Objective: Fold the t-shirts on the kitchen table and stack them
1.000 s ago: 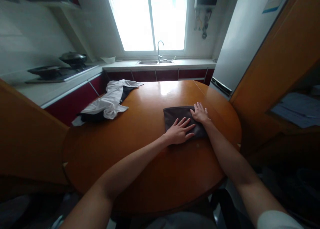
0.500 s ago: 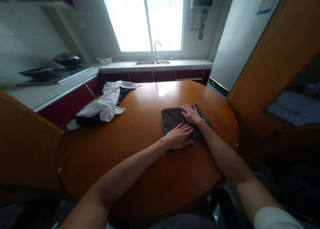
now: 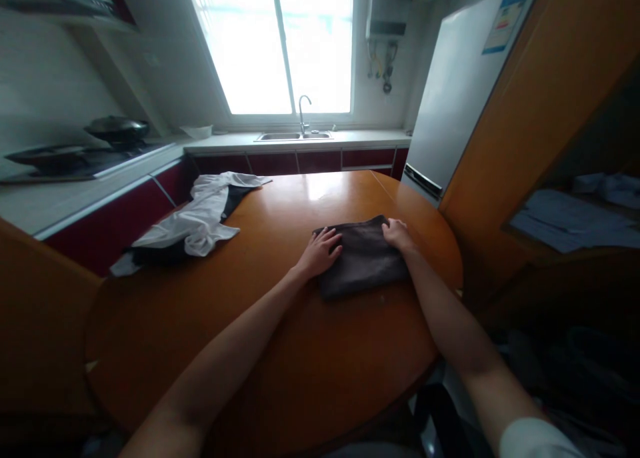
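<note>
A dark brown folded cloth [image 3: 363, 258] lies flat on the round wooden table [image 3: 280, 351], right of its middle. My left hand [image 3: 320, 250] rests on the cloth's left edge with its fingers stretched out over the fabric. My right hand [image 3: 397, 235] is at the cloth's far right corner, fingers curled down onto the edge. Both forearms reach in from the near side of the table.
A crumpled white and black garment [image 3: 195, 221] lies at the table's far left. Behind are a counter with a sink [image 3: 293, 136] and a stove with pans [image 3: 117, 130]. A white fridge [image 3: 450, 98] and a wooden cabinet [image 3: 540, 111] stand at the right.
Both hands lay flat on top of the cloth before. They have slid apart, the left to the cloth's left edge and the right to its far right corner. The view has shifted slightly.
</note>
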Demonstrator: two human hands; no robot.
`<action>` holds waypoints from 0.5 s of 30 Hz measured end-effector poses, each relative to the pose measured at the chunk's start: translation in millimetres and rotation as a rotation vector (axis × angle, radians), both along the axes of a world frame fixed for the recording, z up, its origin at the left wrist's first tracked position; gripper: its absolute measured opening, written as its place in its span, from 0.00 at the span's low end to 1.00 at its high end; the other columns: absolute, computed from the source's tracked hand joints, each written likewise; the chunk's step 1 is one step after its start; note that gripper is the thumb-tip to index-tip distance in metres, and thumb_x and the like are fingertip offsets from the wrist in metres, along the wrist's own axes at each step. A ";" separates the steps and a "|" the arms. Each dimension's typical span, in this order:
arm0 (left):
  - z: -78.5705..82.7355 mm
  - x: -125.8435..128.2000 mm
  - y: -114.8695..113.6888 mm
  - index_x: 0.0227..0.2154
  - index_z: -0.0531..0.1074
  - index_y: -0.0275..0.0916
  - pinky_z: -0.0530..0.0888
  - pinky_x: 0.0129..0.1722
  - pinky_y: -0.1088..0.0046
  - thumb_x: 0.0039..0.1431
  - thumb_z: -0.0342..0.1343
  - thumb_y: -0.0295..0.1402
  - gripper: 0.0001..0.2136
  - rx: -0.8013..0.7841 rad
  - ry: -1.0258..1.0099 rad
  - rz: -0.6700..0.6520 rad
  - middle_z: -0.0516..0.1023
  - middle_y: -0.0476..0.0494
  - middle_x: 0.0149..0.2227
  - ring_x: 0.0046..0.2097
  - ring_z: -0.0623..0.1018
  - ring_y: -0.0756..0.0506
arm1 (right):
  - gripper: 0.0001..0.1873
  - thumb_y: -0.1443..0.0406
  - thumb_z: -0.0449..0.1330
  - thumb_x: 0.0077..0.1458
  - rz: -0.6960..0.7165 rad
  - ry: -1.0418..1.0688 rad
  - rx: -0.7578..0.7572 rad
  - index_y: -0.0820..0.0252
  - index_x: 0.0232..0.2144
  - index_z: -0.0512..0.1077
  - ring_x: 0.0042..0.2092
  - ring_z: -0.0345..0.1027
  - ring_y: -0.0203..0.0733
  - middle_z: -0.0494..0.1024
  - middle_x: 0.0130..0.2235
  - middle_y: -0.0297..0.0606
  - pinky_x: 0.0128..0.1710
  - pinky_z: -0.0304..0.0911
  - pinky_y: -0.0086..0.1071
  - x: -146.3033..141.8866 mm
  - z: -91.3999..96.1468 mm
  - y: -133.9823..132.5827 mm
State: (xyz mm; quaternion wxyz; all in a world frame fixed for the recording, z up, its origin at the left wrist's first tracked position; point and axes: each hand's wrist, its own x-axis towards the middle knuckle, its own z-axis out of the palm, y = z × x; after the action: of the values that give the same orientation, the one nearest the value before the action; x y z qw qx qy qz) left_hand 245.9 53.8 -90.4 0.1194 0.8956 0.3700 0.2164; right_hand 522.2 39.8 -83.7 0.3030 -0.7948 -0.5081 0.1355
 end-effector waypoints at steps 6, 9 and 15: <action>-19.3 -3.8 12.0 0.60 0.71 0.42 0.50 0.70 0.46 0.70 0.46 0.41 0.21 0.014 -0.088 0.052 0.64 0.40 0.67 0.72 0.56 0.38 | 0.10 0.62 0.64 0.57 -0.048 0.200 -0.084 0.65 0.37 0.78 0.43 0.77 0.49 0.82 0.36 0.48 0.40 0.67 0.30 3.6 11.8 3.6; -22.9 -2.1 15.4 0.59 0.72 0.40 0.53 0.69 0.47 0.71 0.44 0.40 0.21 0.043 -0.168 0.087 0.66 0.39 0.66 0.71 0.58 0.38 | 0.10 0.62 0.66 0.55 -0.059 0.342 -0.147 0.66 0.33 0.77 0.30 0.75 0.44 0.78 0.26 0.42 0.29 0.65 0.28 9.0 22.8 7.1; -29.8 -5.0 26.8 0.56 0.72 0.37 0.58 0.68 0.48 0.71 0.41 0.43 0.23 0.020 -0.322 0.141 0.71 0.37 0.63 0.68 0.63 0.37 | 0.12 0.59 0.67 0.57 0.004 0.623 -0.223 0.65 0.34 0.75 0.24 0.69 0.37 0.76 0.24 0.35 0.22 0.63 0.26 20.1 32.2 9.4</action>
State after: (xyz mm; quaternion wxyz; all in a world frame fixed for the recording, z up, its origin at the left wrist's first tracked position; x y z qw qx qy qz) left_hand 240.9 80.6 -120.2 0.1529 0.8223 0.4058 0.3685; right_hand 542.3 49.2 -51.5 0.3545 -0.7424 -0.3746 0.4275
